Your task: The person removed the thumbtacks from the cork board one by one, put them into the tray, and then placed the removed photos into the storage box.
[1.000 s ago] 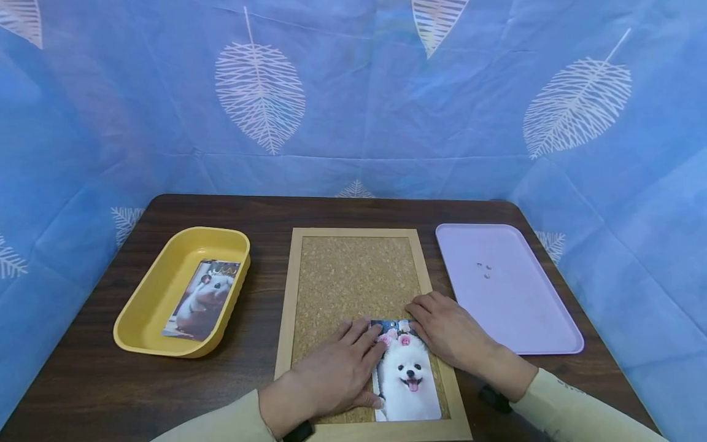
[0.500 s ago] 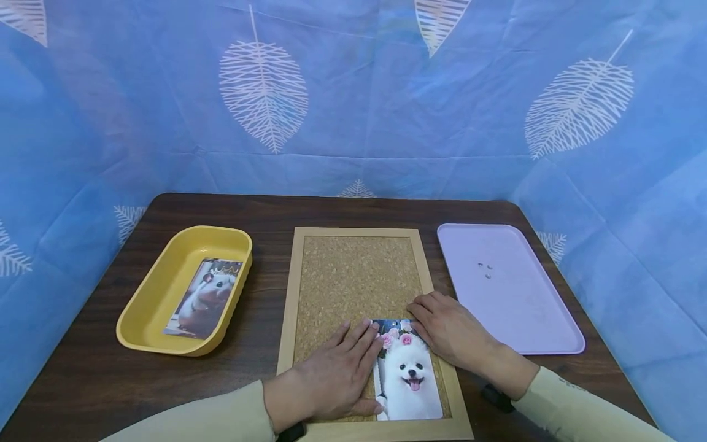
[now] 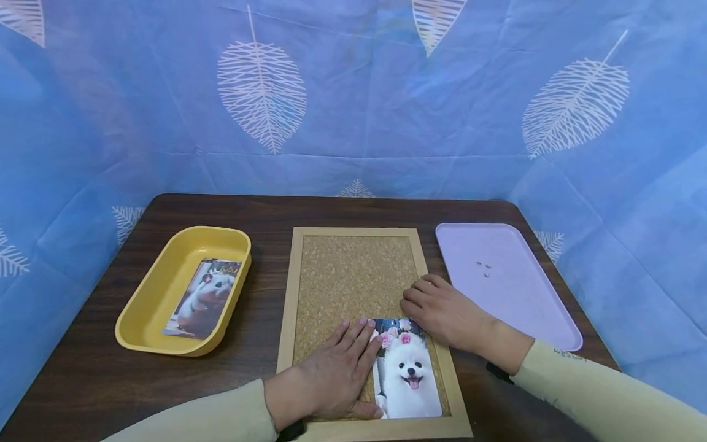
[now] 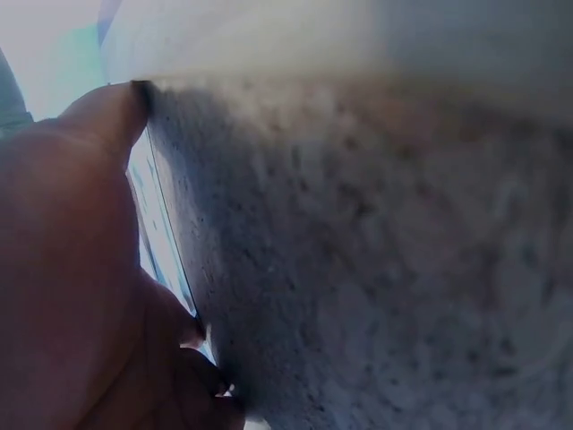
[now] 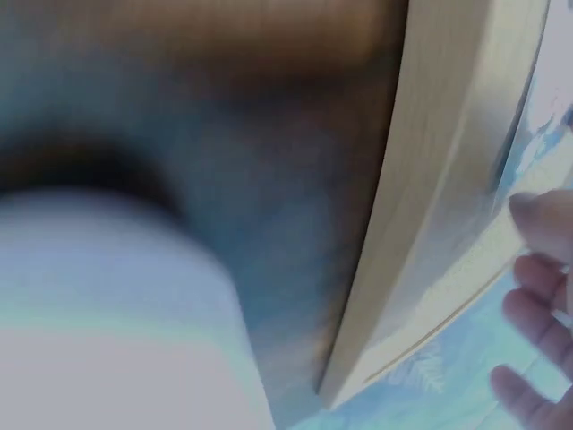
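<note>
A photo of a white fluffy dog with pink flowers [image 3: 411,383] lies on the lower right of a wood-framed corkboard [image 3: 353,270]. My left hand [image 3: 334,368] rests with straight fingers along the photo's left edge; its thumb is near the lower left corner. In the left wrist view, the fingertips reach the photo's edge beside the cork [image 4: 376,269]. My right hand [image 3: 450,313] is over the board's right frame, just above the photo's top right corner. Its relaxed fingers [image 5: 537,322] are spread in the right wrist view and hold nothing there.
On the left of the brown table [image 3: 265,212] stands a yellow tray [image 3: 138,307] with a photo of a white furry animal [image 3: 201,301]. To the right lies a lilac tray [image 3: 513,294] bearing several tiny clear pieces [image 3: 485,270]. Behind hangs a blue leaf-patterned cloth [image 3: 386,110].
My right hand has moved slightly up and away from the photo's top right corner. My left hand stays at the photo's left edge, and the photo keeps its place.
</note>
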`<state>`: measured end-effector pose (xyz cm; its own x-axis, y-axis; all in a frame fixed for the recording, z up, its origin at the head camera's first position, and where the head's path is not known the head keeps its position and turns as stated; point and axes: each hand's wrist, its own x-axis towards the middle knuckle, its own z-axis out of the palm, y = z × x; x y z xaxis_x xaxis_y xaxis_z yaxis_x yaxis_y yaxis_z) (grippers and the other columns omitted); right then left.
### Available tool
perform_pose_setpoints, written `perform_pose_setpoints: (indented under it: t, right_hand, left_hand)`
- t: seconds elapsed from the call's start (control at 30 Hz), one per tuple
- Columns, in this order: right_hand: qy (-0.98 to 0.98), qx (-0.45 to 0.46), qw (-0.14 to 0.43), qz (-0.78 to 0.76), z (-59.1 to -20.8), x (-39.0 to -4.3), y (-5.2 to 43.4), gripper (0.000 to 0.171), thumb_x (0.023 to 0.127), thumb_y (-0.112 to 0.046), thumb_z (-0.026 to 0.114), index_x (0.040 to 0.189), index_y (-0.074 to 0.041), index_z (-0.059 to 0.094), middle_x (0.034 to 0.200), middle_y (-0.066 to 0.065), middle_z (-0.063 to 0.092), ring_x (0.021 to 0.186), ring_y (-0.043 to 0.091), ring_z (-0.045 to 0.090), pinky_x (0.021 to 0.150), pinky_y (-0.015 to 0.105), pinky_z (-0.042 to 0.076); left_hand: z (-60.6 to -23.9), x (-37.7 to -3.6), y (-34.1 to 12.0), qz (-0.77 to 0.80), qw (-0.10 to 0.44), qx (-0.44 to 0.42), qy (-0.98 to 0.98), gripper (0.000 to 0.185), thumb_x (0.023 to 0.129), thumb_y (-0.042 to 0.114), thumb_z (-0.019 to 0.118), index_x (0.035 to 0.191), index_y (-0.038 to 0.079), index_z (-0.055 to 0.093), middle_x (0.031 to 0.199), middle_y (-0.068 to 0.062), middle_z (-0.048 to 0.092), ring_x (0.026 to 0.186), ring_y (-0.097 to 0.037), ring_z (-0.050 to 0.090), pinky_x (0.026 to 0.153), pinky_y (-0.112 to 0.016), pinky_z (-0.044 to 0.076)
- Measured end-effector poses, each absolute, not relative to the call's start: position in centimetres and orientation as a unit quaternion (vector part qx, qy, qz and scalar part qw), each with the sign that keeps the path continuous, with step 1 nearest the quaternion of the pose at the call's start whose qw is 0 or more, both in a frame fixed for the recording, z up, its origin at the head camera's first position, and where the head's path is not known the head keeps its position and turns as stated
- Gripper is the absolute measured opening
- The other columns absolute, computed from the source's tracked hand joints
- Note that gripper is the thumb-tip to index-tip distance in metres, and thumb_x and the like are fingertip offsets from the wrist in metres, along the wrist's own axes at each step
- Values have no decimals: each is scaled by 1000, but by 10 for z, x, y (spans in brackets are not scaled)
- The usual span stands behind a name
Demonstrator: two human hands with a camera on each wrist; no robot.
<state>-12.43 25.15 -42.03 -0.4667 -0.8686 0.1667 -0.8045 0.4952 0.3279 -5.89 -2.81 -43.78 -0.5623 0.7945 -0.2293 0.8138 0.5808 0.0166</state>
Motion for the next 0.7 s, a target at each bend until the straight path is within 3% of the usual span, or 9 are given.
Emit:
perform_pose_setpoints:
  t: [0.17, 0.47, 0.7]
  right_hand:
    - [-789, 572, 146, -167, -410, -138, 243, 15, 102, -17, 61, 112, -15, 71, 113, 0, 70, 107, 21, 61, 106, 46, 50]
    - [-684, 667, 137, -261, -397, -153, 223, 21, 104, -26, 57, 119, -22, 70, 118, -6, 68, 116, 18, 59, 117, 46, 45]
    - [-649, 700, 118, -273, -393, -160, 214, 20, 106, -32, 54, 111, -26, 72, 116, -8, 68, 117, 17, 58, 118, 46, 44]
  left_hand:
    - [-436, -60, -29, -42, 113, 454, 883, 109, 94, 88, 31, 169, 8, 23, 176, -18, 18, 164, -31, 16, 131, -48, 23]
    - [-436, -61, -30, -45, 96, 459, 882, 109, 95, 87, 30, 168, 7, 26, 174, -20, 21, 163, -32, 19, 131, -49, 25]
    - [-437, -59, -28, -51, 89, 459, 882, 109, 95, 88, 30, 168, 7, 26, 174, -20, 22, 163, -33, 20, 130, -48, 26]
